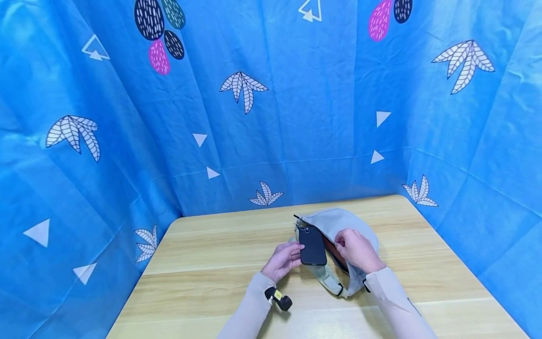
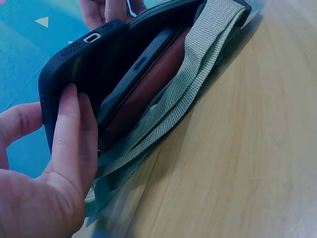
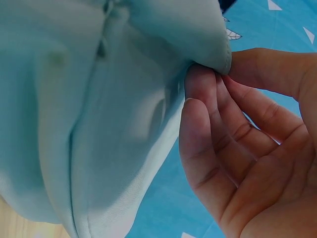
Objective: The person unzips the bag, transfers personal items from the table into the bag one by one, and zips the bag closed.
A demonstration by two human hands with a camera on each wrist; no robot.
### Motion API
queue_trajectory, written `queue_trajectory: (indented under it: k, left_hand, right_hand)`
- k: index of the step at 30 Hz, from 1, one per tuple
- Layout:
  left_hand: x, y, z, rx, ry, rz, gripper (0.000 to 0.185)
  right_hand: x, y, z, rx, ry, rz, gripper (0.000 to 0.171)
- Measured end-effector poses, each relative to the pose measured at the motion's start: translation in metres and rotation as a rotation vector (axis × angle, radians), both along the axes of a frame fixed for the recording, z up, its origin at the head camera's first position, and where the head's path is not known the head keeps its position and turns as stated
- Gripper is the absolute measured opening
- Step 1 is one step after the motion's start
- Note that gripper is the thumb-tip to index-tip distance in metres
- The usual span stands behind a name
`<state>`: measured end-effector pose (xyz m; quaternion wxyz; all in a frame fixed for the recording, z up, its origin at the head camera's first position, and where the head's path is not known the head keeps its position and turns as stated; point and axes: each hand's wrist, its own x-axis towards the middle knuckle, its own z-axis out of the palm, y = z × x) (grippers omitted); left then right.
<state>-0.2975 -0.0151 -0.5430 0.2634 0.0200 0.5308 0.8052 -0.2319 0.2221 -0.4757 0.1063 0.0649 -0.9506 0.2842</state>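
A black smartphone (image 1: 312,246) with its camera side up is at the mouth of a pale grey-green waist bag (image 1: 347,219). My left hand (image 1: 282,260) grips the phone by its side edge, thumb on one face and fingers on the other. With thumb and fingertips my right hand (image 1: 357,249) pinches the edge of the bag's opening and holds it apart. Inside the bag, the left wrist view shows a second dark, phone-like device (image 2: 141,64) against a reddish-brown flat item (image 2: 148,91). The bag's webbing strap (image 2: 198,54) runs along the near side of the opening.
The bag lies on a light wooden table (image 1: 203,263) toward its right half. Blue patterned cloth (image 1: 296,117) hangs behind the table and on both sides. A small black device (image 1: 278,299) is strapped to my left wrist.
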Motion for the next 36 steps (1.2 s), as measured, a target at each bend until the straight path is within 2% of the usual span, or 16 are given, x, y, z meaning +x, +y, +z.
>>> queue_trajectory:
  k: [11,18,25,30,36]
  left_hand:
    - [0.001,0.008,0.008,0.034,0.03,-0.006,0.012]
    - [0.004,0.017,0.005,0.039,0.072,-0.007,0.019]
    - [0.007,0.032,0.004,0.014,0.035,0.054,0.033]
    - [0.008,0.041,0.003,0.025,0.057,0.061,0.04]
    - [0.013,0.049,-0.001,0.042,0.037,0.085,0.041]
  right_hand:
    - [-0.001,0.002,0.002,0.004,0.013,-0.014,0.009]
    - [-0.001,0.002,0.002,0.001,0.006,-0.012,0.009]
    - [-0.001,0.001,0.005,-0.008,0.004,-0.019,0.008]
    - [-0.001,0.0,0.007,-0.008,0.007,-0.018,0.007]
    - [0.0,0.0,0.005,0.006,0.001,-0.022,0.008]
